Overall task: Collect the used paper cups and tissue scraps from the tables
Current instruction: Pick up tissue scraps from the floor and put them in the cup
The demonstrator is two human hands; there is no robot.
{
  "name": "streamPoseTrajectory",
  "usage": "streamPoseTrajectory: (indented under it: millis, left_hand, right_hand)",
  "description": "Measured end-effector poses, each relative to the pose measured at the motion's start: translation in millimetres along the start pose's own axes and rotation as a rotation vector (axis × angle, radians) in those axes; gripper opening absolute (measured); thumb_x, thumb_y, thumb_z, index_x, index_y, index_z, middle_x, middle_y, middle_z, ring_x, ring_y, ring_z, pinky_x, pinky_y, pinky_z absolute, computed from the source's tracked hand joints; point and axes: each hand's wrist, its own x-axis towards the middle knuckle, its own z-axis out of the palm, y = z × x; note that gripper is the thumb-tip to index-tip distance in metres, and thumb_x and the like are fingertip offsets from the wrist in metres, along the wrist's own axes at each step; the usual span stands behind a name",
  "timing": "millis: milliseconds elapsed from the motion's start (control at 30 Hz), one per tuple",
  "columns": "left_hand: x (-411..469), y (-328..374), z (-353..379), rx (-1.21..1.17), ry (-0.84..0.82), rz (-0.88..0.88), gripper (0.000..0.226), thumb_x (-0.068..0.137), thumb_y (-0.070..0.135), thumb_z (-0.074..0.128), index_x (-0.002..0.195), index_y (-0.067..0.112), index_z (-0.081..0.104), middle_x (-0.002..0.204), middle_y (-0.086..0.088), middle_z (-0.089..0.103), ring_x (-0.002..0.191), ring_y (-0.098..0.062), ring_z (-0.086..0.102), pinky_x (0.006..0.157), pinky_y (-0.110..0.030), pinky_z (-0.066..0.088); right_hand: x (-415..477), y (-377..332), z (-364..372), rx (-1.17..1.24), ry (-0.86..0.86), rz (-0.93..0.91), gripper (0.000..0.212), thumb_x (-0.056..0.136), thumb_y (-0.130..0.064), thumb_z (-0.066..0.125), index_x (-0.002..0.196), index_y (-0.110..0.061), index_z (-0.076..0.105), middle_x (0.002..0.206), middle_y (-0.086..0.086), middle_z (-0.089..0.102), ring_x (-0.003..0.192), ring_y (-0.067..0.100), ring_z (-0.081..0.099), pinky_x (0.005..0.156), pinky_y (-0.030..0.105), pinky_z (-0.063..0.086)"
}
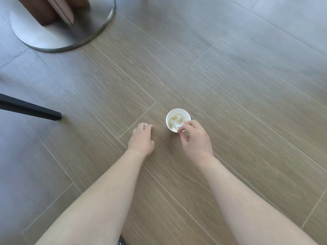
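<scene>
A white paper cup point(177, 115) stands upright on the wood-look floor, with crumpled tissue scraps point(176, 123) inside it. My right hand point(195, 138) is at the cup's near rim, thumb and forefinger pinched on a tissue scrap over the opening. My left hand point(141, 138) reaches down to the floor a little left of the cup, fingers curled; a small white bit point(146, 124) shows at its fingertips, and I cannot tell if it is a scrap or a nail.
A round metal table base point(62, 34) with a brown column sits at the top left. A black furniture leg point(30, 108) slants in from the left edge. Floor planks run diagonally across the view.
</scene>
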Motion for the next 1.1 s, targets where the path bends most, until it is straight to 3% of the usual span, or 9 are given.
streamPoseTrajectory:
  millis: [67, 167, 300, 500, 600, 700, 767, 967, 1100]
  left_hand:
    - [1.2, 0.9, 3.1, -0.001, 0.01, -0.013, 0.049, 0.083, 0.01, 0.056, 0.13, 0.018, 0.043, 0.138, -0.007, 0.032, 0.125, -0.028, 0.036, 0.101, -0.039, 0.039]
    - [2.2, 3.0, 10.0, -0.055, 0.039, 0.011, 0.039, 0.084, 0.001, 0.046, 0.12, 0.015, 0.05, 0.119, -0.009, 0.044, 0.111, -0.029, 0.047, 0.093, -0.041, 0.044]
    - [1.2, 5.8, 15.5, -0.07, 0.024, 0.068, 0.029, 0.087, 0.001, 0.044, 0.108, 0.013, 0.058, 0.107, -0.01, 0.054, 0.103, -0.028, 0.053, 0.085, -0.034, 0.042]
    - [7.4, 53.1, -28.4, -0.441, 0.344, 0.18, 0.021, 0.087, 0.006, 0.051, 0.1, 0.016, 0.064, 0.094, -0.002, 0.058, 0.077, -0.013, 0.056, 0.074, -0.019, 0.043]
    - [9.4, 81.6, -58.5, -0.397, 0.429, 0.363, 0.025, 0.085, 0.006, 0.052, 0.101, 0.023, 0.062, 0.091, 0.005, 0.055, 0.075, -0.008, 0.054, 0.072, -0.021, 0.046]
    - [4.3, 98.3, -65.1, -0.295, 0.27, 0.473, 0.034, 0.084, 0.01, 0.057, 0.112, 0.029, 0.056, 0.094, 0.009, 0.056, 0.079, -0.007, 0.056, 0.076, -0.026, 0.048]
    - [1.5, 100.9, -58.8, -0.234, 0.166, 0.454, 0.043, 0.082, 0.013, 0.061, 0.119, 0.031, 0.051, 0.099, 0.01, 0.057, 0.087, -0.008, 0.055, 0.081, -0.029, 0.048]
    - [0.7, 93.4, -41.6, -0.302, 0.203, 0.353, 0.046, 0.08, 0.009, 0.06, 0.123, 0.023, 0.051, 0.119, -0.001, 0.051, 0.097, -0.01, 0.052, 0.086, -0.018, 0.036]
    - [-2.2, 93.3, -38.3, -0.329, 0.046, 0.286, 0.068, 0.074, 0.003, 0.057, 0.135, 0.025, 0.038, 0.134, -0.002, 0.043, 0.108, -0.014, 0.051, 0.09, -0.02, 0.036]
  right_hand:
    - [0.6, 0.3, -0.3, -0.001, 0.01, 0.0, 0.012, 0.082, -0.004, 0.059, 0.085, -0.013, 0.066, 0.097, -0.001, 0.059, 0.078, 0.019, 0.055, 0.064, 0.023, 0.036]
    - [0.5, 1.8, -2.0, 0.0, 0.019, -0.009, 0.012, 0.082, -0.004, 0.058, 0.085, -0.013, 0.066, 0.097, 0.0, 0.06, 0.08, 0.02, 0.056, 0.065, 0.024, 0.038]
    - [-1.8, 4.9, -5.8, 0.004, 0.031, -0.01, 0.014, 0.082, -0.002, 0.058, 0.085, -0.013, 0.066, 0.097, 0.001, 0.06, 0.083, 0.021, 0.056, 0.066, 0.025, 0.04]
    - [-5.4, 9.9, -14.4, -0.008, 0.04, 0.013, 0.014, 0.082, -0.003, 0.057, 0.087, -0.012, 0.066, 0.096, 0.001, 0.06, 0.085, 0.022, 0.056, 0.064, 0.026, 0.039]
    - [-5.6, 12.2, -19.3, -0.014, 0.046, 0.035, 0.012, 0.082, -0.005, 0.057, 0.089, -0.012, 0.066, 0.1, 0.001, 0.06, 0.087, 0.024, 0.056, 0.065, 0.028, 0.038]
    - [-7.2, 13.7, -24.3, -0.008, 0.058, 0.052, 0.012, 0.083, -0.006, 0.057, 0.089, -0.011, 0.065, 0.1, 0.001, 0.059, 0.087, 0.025, 0.056, 0.066, 0.03, 0.041]
    - [-7.9, 14.5, -27.4, -0.001, 0.079, 0.059, 0.012, 0.083, -0.006, 0.056, 0.089, -0.011, 0.065, 0.099, 0.002, 0.059, 0.087, 0.025, 0.056, 0.065, 0.029, 0.038]
    - [-9.9, 18.4, -34.2, -0.001, 0.108, 0.053, 0.01, 0.082, -0.004, 0.058, 0.087, -0.009, 0.065, 0.097, 0.005, 0.06, 0.086, 0.027, 0.057, 0.064, 0.028, 0.037]
    - [-8.6, 17.6, -40.6, 0.014, 0.137, 0.053, 0.009, 0.082, -0.004, 0.058, 0.087, -0.01, 0.064, 0.097, 0.005, 0.061, 0.083, 0.026, 0.058, 0.065, 0.028, 0.038]
